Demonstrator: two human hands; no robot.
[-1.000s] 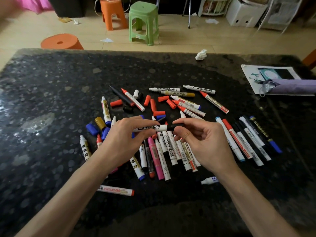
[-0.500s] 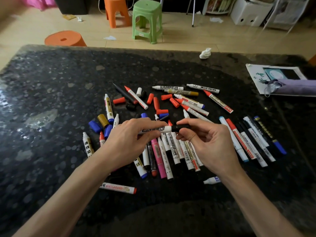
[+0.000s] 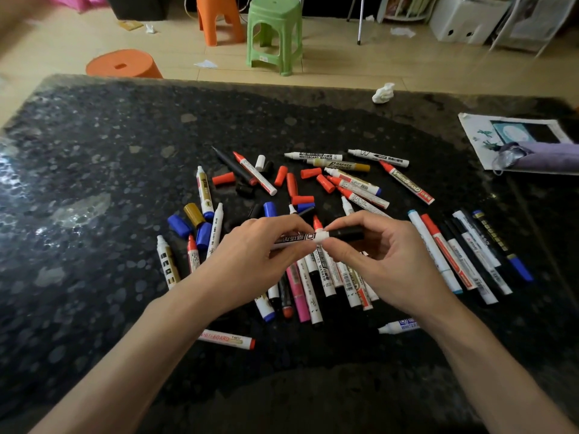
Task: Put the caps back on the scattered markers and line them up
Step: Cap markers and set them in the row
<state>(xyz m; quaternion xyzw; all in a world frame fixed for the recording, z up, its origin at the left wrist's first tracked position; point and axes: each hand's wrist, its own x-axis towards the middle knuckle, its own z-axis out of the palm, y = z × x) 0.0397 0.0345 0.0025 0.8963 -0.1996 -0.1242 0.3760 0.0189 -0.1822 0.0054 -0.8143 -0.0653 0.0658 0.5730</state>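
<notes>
Above the pile, my left hand (image 3: 253, 255) grips the white barrel of a whiteboard marker (image 3: 300, 240), held level. My right hand (image 3: 382, 261) pinches the black cap (image 3: 347, 233) that sits on the marker's right end. Under both hands lies a heap of several uncapped and capped markers (image 3: 316, 277). Loose red caps (image 3: 310, 173), blue caps (image 3: 179, 225), a gold cap (image 3: 193, 213) and a black cap (image 3: 244, 190) are scattered behind the hands. To the right, several capped markers (image 3: 463, 255) lie side by side in a slanted row.
The black speckled stone table (image 3: 94, 170) holds a crumpled white tissue (image 3: 383, 93) at the far edge and a printed sheet with a purple pouch (image 3: 545, 153) at the right. Orange and green stools (image 3: 273, 29) stand on the floor beyond.
My hands have stayed together over the pile with the same marker. The black cap now sits against the white barrel, and my right fingers have shifted along it.
</notes>
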